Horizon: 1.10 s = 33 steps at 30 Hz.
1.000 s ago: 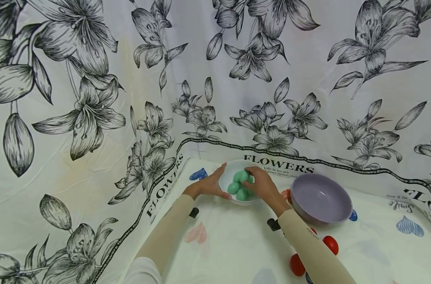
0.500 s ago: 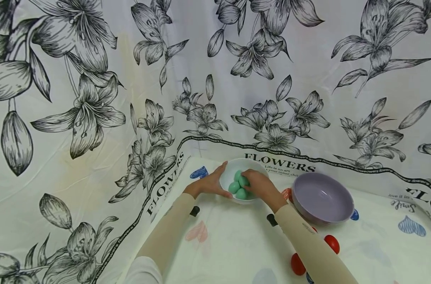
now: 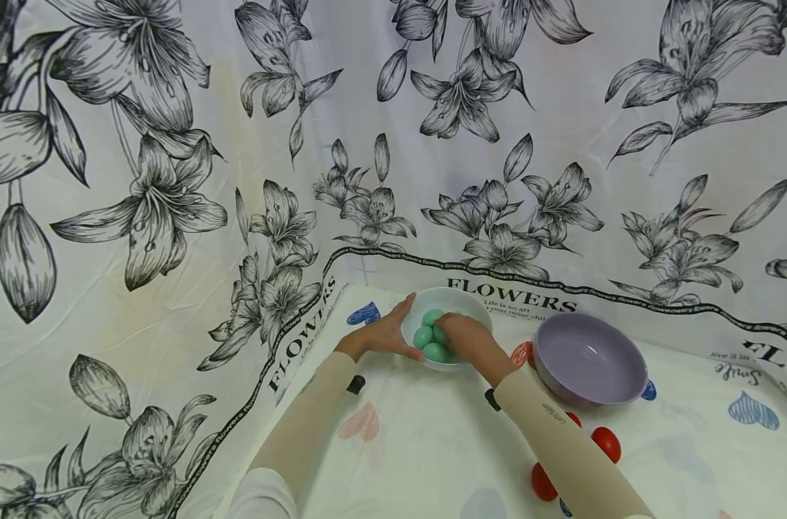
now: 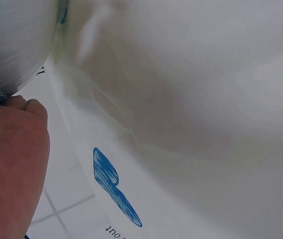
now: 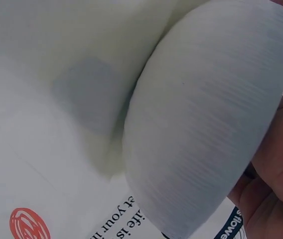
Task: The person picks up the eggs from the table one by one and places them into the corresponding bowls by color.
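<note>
A white bowl (image 3: 474, 306) stands on the cloth-covered surface in the head view, with several green eggs (image 3: 436, 352) in it. My left hand (image 3: 385, 333) grips the bowl's left side, thumb at the near rim and fingers at the far rim. Inside the bowl, the fingers of my right hand (image 3: 468, 342) are curled on a green egg (image 3: 440, 334), which they partly hide. From the right wrist, the bowl's outer wall (image 5: 201, 114) fills the middle, and my right hand (image 5: 276, 169) reaches over its rim. The left wrist view shows part of my left hand (image 4: 14, 164) against the bowl.
A purple bowl (image 3: 588, 360) stands right of the white one. Several red eggs lie nearer, around my right forearm, including a red egg (image 3: 606, 444) and another red egg (image 3: 544, 481). A flower-printed curtain (image 3: 458, 180) hangs behind and to the left.
My right hand has moved down and slightly left into the white bowl. The green eggs have shifted within it. My left hand stays at the bowl's side.
</note>
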Each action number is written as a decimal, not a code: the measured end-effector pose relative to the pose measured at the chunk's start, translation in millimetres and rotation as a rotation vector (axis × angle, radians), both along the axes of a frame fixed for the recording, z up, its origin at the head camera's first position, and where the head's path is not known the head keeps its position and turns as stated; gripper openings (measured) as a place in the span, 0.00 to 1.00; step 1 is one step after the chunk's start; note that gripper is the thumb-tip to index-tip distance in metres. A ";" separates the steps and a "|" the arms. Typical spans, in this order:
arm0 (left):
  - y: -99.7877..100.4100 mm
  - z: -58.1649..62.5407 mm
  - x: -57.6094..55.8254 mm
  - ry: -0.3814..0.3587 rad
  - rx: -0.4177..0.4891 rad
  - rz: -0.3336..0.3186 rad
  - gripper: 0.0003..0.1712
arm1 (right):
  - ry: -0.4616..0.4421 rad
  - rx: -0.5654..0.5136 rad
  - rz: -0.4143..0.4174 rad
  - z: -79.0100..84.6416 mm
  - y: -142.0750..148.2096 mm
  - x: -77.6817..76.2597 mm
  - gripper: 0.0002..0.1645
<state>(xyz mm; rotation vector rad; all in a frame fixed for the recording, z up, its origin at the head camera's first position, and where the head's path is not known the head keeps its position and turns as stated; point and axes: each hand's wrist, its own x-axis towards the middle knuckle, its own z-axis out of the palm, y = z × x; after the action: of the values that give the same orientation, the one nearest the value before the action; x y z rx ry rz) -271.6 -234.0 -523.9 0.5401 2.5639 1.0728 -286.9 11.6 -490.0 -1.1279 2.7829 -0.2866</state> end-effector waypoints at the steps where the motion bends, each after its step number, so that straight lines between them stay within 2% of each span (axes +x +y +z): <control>1: 0.2 -0.1 -0.2 0.000 -0.003 0.000 0.89 | 0.009 0.011 0.001 -1.0 -0.7 0.2 0.18; 3: 0.7 -0.5 -0.4 0.000 -0.004 0.000 0.88 | 0.014 0.020 -0.001 -2.9 -2.1 0.6 0.15; 11: 5.4 1.1 -5.5 0.016 -0.015 -0.004 0.88 | 0.013 0.072 -0.040 -0.9 -0.2 0.7 0.17; 15: 4.9 1.1 -3.3 0.011 -0.009 -0.008 0.89 | -0.006 0.025 -0.047 3.5 4.9 4.8 0.22; 18: 1.8 1.7 0.6 -0.006 -0.009 0.005 0.90 | -0.035 -0.064 -0.050 12.0 15.6 7.5 0.30; 21: 3.1 -1.3 3.2 -0.021 -0.011 0.025 0.90 | -0.030 -0.179 -0.046 21.3 44.1 8.3 0.36; 24: 4.3 -4.1 2.3 -0.019 -0.012 0.033 0.90 | -0.006 -0.261 -0.076 36.2 85.2 8.0 0.44; 28: 4.2 -5.3 -1.3 -0.011 -0.013 0.030 0.90 | -0.028 -0.285 -0.177 57.6 151.3 8.6 0.56; 33: 3.9 -2.2 -3.4 -0.014 0.004 0.034 0.89 | -0.077 -0.293 -0.266 73.6 239.8 8.9 0.63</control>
<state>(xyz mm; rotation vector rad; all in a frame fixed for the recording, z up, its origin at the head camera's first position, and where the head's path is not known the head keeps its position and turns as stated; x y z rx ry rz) -275.0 -230.1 -526.1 0.4901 2.5684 1.0901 -278.1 251.4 -416.4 -0.7689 2.8838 -0.7691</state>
